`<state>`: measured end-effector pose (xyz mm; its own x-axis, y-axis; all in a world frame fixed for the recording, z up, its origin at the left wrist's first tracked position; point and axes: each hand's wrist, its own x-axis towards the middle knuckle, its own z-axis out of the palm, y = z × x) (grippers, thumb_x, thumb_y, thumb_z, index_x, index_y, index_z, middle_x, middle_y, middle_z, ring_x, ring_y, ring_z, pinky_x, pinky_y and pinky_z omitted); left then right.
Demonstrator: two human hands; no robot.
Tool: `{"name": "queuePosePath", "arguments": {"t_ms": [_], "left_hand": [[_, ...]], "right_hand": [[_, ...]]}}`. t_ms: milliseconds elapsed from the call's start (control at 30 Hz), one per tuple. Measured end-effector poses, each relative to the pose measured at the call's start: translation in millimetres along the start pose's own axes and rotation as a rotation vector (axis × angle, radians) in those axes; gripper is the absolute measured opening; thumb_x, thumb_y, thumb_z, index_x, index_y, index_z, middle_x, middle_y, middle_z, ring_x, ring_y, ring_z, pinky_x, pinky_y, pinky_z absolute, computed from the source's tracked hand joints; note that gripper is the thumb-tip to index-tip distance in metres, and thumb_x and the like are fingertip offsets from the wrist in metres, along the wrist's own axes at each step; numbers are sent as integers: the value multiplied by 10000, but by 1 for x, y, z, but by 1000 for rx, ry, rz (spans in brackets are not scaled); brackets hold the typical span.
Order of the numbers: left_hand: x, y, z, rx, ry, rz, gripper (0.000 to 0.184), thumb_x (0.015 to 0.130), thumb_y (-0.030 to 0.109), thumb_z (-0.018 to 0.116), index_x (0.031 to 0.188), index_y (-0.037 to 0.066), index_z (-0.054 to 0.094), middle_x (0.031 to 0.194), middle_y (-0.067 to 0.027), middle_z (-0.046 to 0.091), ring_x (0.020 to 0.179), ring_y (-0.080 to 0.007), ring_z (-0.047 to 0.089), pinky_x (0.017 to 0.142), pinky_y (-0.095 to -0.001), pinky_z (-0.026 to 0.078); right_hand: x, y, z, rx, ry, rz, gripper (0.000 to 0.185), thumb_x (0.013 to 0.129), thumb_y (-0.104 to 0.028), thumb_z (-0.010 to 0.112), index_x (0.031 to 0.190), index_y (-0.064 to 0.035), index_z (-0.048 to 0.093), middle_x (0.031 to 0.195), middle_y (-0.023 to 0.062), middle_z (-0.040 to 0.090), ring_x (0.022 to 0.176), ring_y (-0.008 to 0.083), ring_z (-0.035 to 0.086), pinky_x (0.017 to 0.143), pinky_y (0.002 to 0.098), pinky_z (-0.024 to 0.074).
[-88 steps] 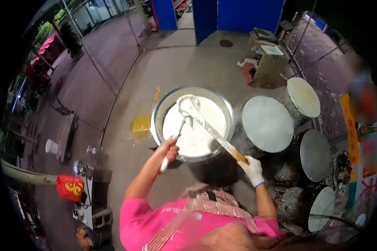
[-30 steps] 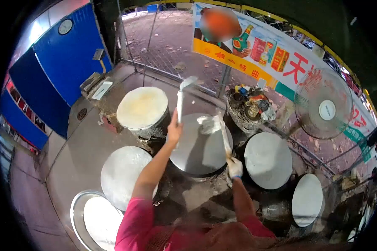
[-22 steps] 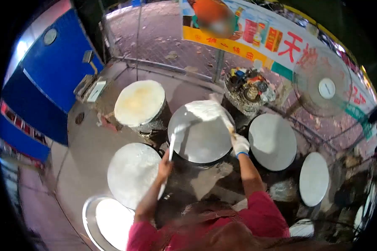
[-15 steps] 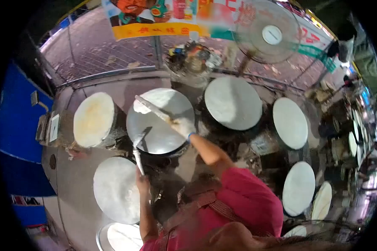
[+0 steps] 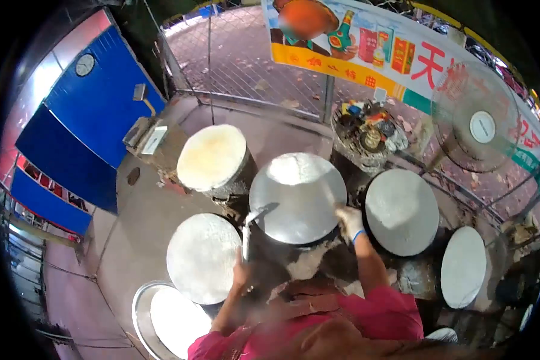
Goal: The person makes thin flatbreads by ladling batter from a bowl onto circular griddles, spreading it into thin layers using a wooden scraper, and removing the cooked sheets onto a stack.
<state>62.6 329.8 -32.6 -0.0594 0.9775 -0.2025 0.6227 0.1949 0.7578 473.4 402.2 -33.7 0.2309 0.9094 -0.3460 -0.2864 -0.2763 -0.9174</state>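
Note:
My left hand [image 5: 240, 275] is closed around the handle of a white-handled scraper [image 5: 246, 240], whose pale head is at the left rim of a round metal griddle [image 5: 276, 213]. White batter [image 5: 294, 168] lies on the far part of that griddle; the rest is bare, shiny metal. My right hand [image 5: 348, 222], in a whitish glove with a blue band at the wrist, is at the griddle's right edge. It grips a pale stick-like spreader [image 5: 329, 192], smeared by motion, which reaches over the griddle.
A drum-shaped stove at the left bears a yellowish round sheet [image 5: 213, 157]. White-coated griddles stand at near left [image 5: 204, 258], right [image 5: 402, 211] and far right [image 5: 463, 267]. A metal basin [image 5: 141, 312] holds white stuff. A fan [image 5: 482, 127] and a cluttered stand [image 5: 371, 135] are behind.
My view has turned left. My right hand has swung the spreader from the batter on the far side toward the griddle's right edge. My left hand keeps the scraper at the left rim.

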Motion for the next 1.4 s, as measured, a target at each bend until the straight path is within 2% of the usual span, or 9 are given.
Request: {"name": "queuePosePath", "arguments": {"t_ms": [133,200,333,500,633,733,833,1233,1400], "left_hand": [[-8,18,12,-319,10,4,650,800,24,539,1383,72,254,849,-91,595,690,-144,568,568,-269,465],[-30,72,-15,-804,-168,-242,606,796,-9,509,1356,92,300,837,-73,572,631,-137,559,501,-252,463],[-50,88,-36,-975,-130,-189,598,802,41,469,1355,139,261,644,-31,454,413,-107,398,351,-224,344],[-66,42,-16,-1525,-309,-378,483,839,129,479,1274,264,317,591,-3,384,403,-97,345,307,-219,270],[-113,21,-2,-1222,-71,-390,69,871,205,467,863,145,434,534,19,376,396,-88,367,354,-208,324],[-131,58,3,-1352,-75,-555,272,881,277,440,641,158,394,471,39,330,389,-94,341,346,-202,277],[-144,-29,17,-1829,-385,-594,34,888,172,423,899,145,440,543,26,357,418,-90,335,339,-209,257],[-189,-13,23,-1514,10,-571,95,890,203,449,976,164,440,603,33,380,437,-83,357,349,-211,288],[-196,0,25,-1570,10,-566,118,891,226,463,993,169,448,622,38,389,440,-81,365,350,-210,297]], "right_hand": [[-20,-23,58,-224,-141,283,218,746,-200,662,874,-24,671,622,12,562,437,102,475,382,255,357],[18,10,7,-218,-379,-311,221,760,-165,640,909,-7,678,670,20,608,532,92,526,479,218,387],[40,-49,-31,-90,-84,250,263,737,-192,645,949,-39,674,654,14,595,439,92,471,382,242,339],[20,-31,-3,-204,-452,356,176,723,-214,681,817,-65,668,608,-21,536,508,84,473,453,232,363],[66,-47,-39,-142,-377,182,148,733,-170,651,691,-28,638,588,31,565,442,98,466,391,249,339],[78,-88,-3,-238,-290,257,153,745,-197,647,660,-74,612,535,-14,500,407,93,441,346,248,299],[70,-43,-6,-390,-491,273,170,702,-211,687,691,-59,611,573,-2,510,464,105,456,406,271,352],[94,-79,2,-568,-637,453,170,701,-187,679,774,-37,651,557,4,518,421,112,441,366,276,323],[132,-9,-70,-500,-776,190,144,690,-158,660,712,-17,641,581,31,558,461,101,455,434,273,352]]}}
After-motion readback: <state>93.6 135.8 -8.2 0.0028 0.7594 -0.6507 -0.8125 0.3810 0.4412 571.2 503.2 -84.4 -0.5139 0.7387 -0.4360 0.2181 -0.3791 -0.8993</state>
